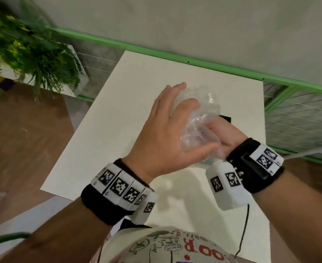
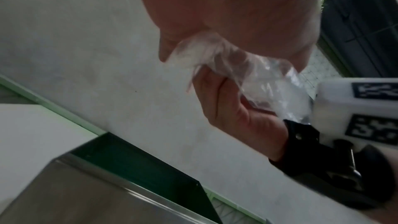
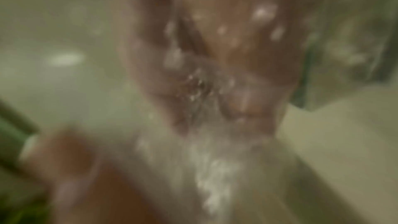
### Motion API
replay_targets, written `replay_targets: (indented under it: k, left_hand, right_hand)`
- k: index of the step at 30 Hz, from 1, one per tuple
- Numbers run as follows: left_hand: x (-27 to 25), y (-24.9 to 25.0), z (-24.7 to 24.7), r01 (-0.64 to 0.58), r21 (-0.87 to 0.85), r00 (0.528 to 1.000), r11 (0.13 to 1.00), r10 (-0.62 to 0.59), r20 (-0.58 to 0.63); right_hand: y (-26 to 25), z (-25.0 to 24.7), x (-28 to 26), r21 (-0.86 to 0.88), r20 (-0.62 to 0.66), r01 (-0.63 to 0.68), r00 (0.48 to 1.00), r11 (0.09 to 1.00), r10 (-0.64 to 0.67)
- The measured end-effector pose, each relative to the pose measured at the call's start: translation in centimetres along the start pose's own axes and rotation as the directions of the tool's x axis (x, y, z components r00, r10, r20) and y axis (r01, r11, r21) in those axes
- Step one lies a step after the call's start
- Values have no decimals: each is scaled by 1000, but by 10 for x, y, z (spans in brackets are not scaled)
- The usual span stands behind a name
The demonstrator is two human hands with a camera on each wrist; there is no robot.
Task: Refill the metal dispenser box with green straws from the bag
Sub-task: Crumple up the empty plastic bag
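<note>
A crumpled clear plastic bag (image 1: 198,126) is squeezed between both hands above the white table. No green straws show inside it. My left hand (image 1: 171,122) lies over the bag from the left, fingers and thumb wrapped round it. My right hand (image 1: 225,134) grips the bag from below on the right. In the left wrist view the bag (image 2: 269,88) bulges between the left palm (image 2: 237,14) and the right hand (image 2: 226,108). The metal dispenser box (image 2: 75,190) sits under the hands, with a dark greenish opening; only a dark corner (image 1: 226,118) shows in the head view. The right wrist view is a blur of bag (image 3: 211,168).
The white table (image 1: 127,111) stands against a green rail (image 1: 175,54) and a grey wall. A leafy plant (image 1: 23,50) is at the far left and a wire mesh panel (image 1: 298,114) to the right. A thin black cable (image 1: 245,224) hangs near my body.
</note>
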State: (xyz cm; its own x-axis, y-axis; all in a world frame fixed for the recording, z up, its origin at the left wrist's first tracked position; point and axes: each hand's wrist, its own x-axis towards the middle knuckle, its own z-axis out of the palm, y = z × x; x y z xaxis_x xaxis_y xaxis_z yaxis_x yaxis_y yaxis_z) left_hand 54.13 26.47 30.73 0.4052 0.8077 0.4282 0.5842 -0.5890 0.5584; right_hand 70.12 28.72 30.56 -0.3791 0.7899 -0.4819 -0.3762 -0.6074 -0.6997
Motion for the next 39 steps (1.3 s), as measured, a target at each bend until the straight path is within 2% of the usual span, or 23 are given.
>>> replay_targets:
  k: [2,5,6,9,12,14,16,19,22,25,26,27,28,29,31,33,34,36,38,39]
  left_hand:
    - [10,4,7,-100,-63,981,993,88,-170]
    - [23,4,1,-251,-30,929,968,231,-290]
    - [26,2,-2,-274,-8,918,962,260,-298]
    - [34,-10,-4,-281,72,920,957,290,-265]
    - [38,-9,4,-312,202,921,928,348,-176]
    - [38,-2,7,-360,220,904,907,397,-157]
    - [36,2,8,-412,193,876,890,446,-187]
    - [30,-8,5,-364,169,894,916,394,-213]
    - [19,-26,-1,-287,136,914,948,314,-257]
    - [2,-50,-16,-277,175,879,945,323,-351]
    - [-5,-61,-25,-247,183,876,951,300,-378]
    - [-12,-73,-35,-208,180,875,961,265,-405]
    - [-19,-83,-47,-165,165,874,972,222,-433]
    - [-24,-92,-60,-128,145,866,981,182,-466]
    - [-32,-107,-85,-85,94,854,992,121,-505]
    - [-41,-130,-106,-13,29,859,999,26,-511]
    - [-47,-144,-117,61,-17,848,998,-61,-527]
    - [-58,-177,-149,224,-214,778,951,-307,-549]
    - [-67,-209,-183,421,-357,708,834,-548,-445]
    - [-75,-228,-194,483,-420,679,768,-632,-375]
  right_hand:
    - [-9,2,-8,-22,-19,10,1000,1000,-11]
    - [-23,4,-14,4,193,-12,981,1000,11]
    - [-26,3,-17,49,247,-6,969,999,-6]
    - [-28,-1,-20,188,190,-9,981,982,-27]
    - [-23,0,-17,179,167,75,980,981,-106]
    - [-22,5,-15,193,192,94,973,977,-131]
    - [-21,11,-14,122,205,121,968,985,-144]
    - [-15,21,-11,-85,152,162,977,983,-148]
    - [-11,34,-3,-259,115,88,992,962,-60]
    - [-18,56,7,-484,127,16,991,875,51]
    - [-20,65,11,-556,113,17,992,831,56]
    - [-22,71,16,-561,87,-3,994,828,62]
    - [-23,79,22,-504,76,-35,993,863,85]
    - [-22,88,28,-431,100,-78,986,899,133]
    - [-11,113,43,-304,227,-175,941,937,250]
    - [7,145,62,-312,302,-184,911,932,281]
    - [16,164,76,-352,312,-157,910,923,273]
    - [37,212,101,-431,319,-117,907,894,273]
    - [56,261,125,-500,329,-115,892,858,311]
    - [66,280,137,-544,308,-116,894,831,327]
